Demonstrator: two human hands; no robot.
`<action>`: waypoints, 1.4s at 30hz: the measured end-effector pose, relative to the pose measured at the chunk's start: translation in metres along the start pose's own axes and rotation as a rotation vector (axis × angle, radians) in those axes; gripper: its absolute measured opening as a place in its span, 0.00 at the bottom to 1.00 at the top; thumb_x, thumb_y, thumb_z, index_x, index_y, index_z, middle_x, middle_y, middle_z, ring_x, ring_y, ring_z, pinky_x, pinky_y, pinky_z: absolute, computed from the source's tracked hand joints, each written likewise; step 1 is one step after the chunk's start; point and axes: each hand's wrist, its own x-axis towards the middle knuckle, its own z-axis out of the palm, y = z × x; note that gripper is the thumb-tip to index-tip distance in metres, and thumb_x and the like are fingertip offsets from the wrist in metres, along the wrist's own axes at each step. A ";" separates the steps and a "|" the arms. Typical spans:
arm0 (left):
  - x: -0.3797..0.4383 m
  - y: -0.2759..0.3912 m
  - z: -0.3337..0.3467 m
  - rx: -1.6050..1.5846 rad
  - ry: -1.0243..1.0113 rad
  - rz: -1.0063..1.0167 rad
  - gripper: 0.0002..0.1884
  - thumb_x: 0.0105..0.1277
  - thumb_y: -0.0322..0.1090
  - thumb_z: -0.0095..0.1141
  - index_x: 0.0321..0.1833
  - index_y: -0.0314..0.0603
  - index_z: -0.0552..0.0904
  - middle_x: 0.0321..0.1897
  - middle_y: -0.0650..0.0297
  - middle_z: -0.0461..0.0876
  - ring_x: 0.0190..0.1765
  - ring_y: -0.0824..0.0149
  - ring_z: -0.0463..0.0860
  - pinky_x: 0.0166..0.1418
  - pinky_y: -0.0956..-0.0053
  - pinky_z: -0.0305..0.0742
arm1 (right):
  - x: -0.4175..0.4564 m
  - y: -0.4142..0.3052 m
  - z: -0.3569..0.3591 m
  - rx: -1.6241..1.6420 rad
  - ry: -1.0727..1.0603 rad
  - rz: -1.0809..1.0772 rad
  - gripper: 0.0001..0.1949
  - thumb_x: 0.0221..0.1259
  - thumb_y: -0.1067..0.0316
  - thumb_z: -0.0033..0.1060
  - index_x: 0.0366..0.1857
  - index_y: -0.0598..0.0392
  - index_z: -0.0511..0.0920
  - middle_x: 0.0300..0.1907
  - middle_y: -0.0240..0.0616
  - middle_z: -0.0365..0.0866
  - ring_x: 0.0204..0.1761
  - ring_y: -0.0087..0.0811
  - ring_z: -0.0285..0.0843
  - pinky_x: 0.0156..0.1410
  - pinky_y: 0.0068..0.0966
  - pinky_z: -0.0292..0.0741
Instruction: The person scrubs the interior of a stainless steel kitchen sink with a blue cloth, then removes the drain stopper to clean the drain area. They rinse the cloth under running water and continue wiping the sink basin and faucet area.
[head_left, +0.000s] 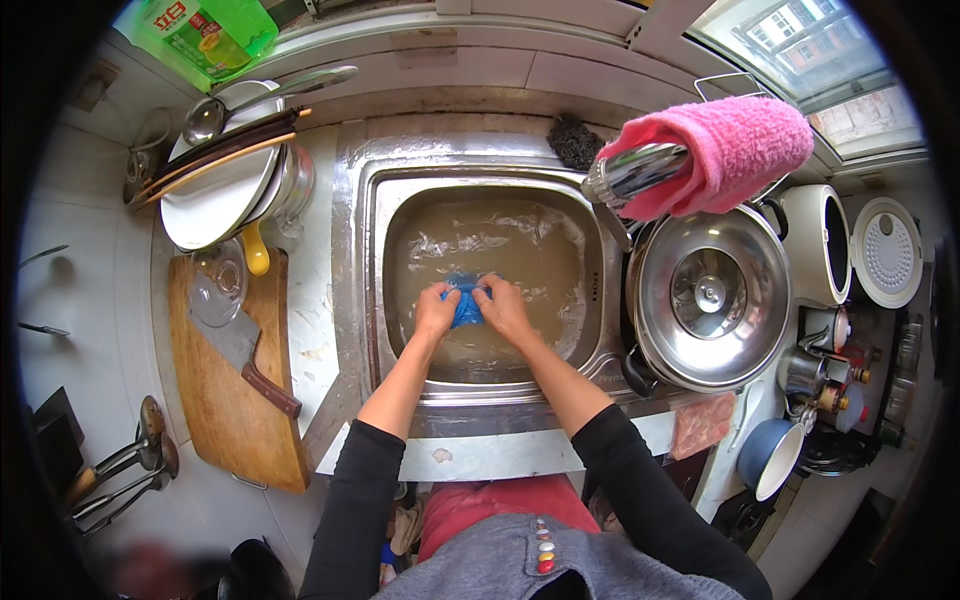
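Observation:
A blue cloth is stretched between my two hands over the middle of a stainless steel sink. My left hand grips its left side with thumb and fingers. On its right side, my right hand has hold of it in the same way. Murky, greyish-brown water with patches of foam fills the basin around and below the cloth. How far the cloth dips into the water, I cannot tell. The sink floor is hidden by the water.
A faucet draped with a pink towel juts over the sink's back right corner. Right of the basin stands a pot with a steel lid. Leftward lie a wooden cutting board, a cleaver and stacked plates. A black scourer sits behind.

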 end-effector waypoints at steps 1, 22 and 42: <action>0.001 0.001 0.000 0.048 0.006 -0.013 0.10 0.60 0.38 0.60 0.40 0.41 0.85 0.34 0.50 0.85 0.39 0.54 0.84 0.45 0.62 0.76 | -0.001 -0.005 0.003 0.003 -0.021 0.013 0.10 0.54 0.62 0.62 0.36 0.56 0.79 0.32 0.54 0.82 0.38 0.54 0.81 0.44 0.43 0.76; -0.012 0.016 -0.003 -0.056 -0.016 0.109 0.05 0.61 0.34 0.58 0.35 0.41 0.82 0.24 0.56 0.82 0.30 0.65 0.81 0.37 0.65 0.74 | -0.009 -0.029 0.000 0.114 -0.007 -0.152 0.06 0.53 0.69 0.58 0.33 0.58 0.77 0.28 0.55 0.79 0.34 0.54 0.80 0.39 0.44 0.74; -0.014 0.032 -0.026 0.184 0.124 0.074 0.12 0.59 0.39 0.61 0.43 0.44 0.84 0.37 0.49 0.85 0.45 0.49 0.84 0.50 0.60 0.76 | 0.013 0.007 -0.019 0.130 0.043 -0.022 0.14 0.53 0.67 0.62 0.44 0.53 0.79 0.39 0.49 0.83 0.42 0.48 0.81 0.50 0.38 0.75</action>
